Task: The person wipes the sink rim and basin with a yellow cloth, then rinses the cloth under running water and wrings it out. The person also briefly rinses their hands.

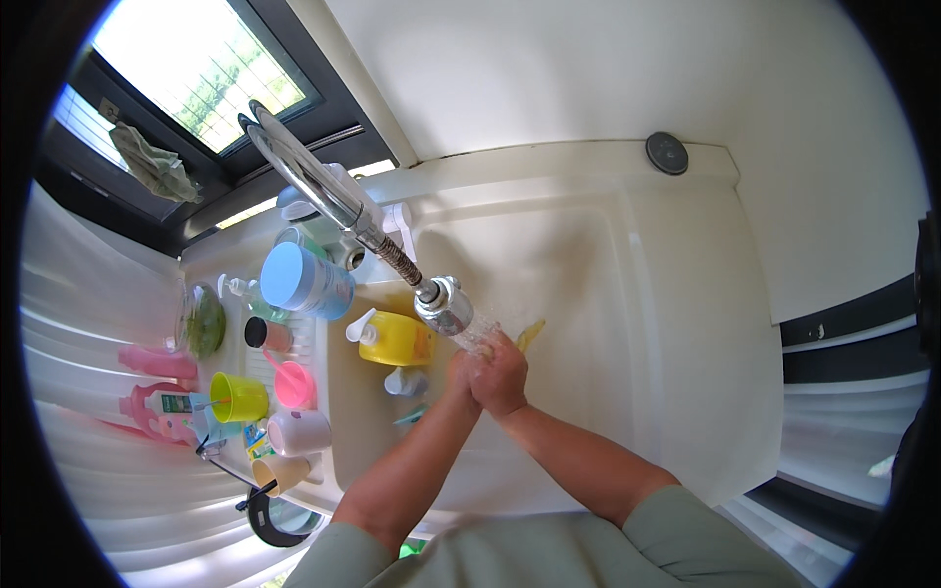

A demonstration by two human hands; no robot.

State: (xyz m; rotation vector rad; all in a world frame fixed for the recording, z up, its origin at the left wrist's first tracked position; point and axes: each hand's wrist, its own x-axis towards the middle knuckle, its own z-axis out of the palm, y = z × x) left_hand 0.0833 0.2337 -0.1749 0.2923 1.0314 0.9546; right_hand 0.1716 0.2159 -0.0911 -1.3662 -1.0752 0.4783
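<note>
My left hand (pixel 461 373) and my right hand (pixel 501 376) are pressed together in a white basin (pixel 573 411). Water runs over them from the chrome head (pixel 445 307) of a tall faucet (pixel 309 173). The right hand overlaps the left, and its fingers are curled. Whether anything lies between the palms is hidden. Just beyond the right hand a thin yellow strip (pixel 531 334) shows, and I cannot tell what it is or whether a hand holds it. Left of the hands a yellow pump bottle (pixel 397 338) lies or stands close by.
A light blue tub (pixel 305 279), a lime green cup (pixel 240 398), a pink cup (pixel 295 386) and a white jar (pixel 300 432) crowd the left ledge. Against the back wall leans a dark round disc (pixel 667 153). A cloth (pixel 156 163) hangs by the window.
</note>
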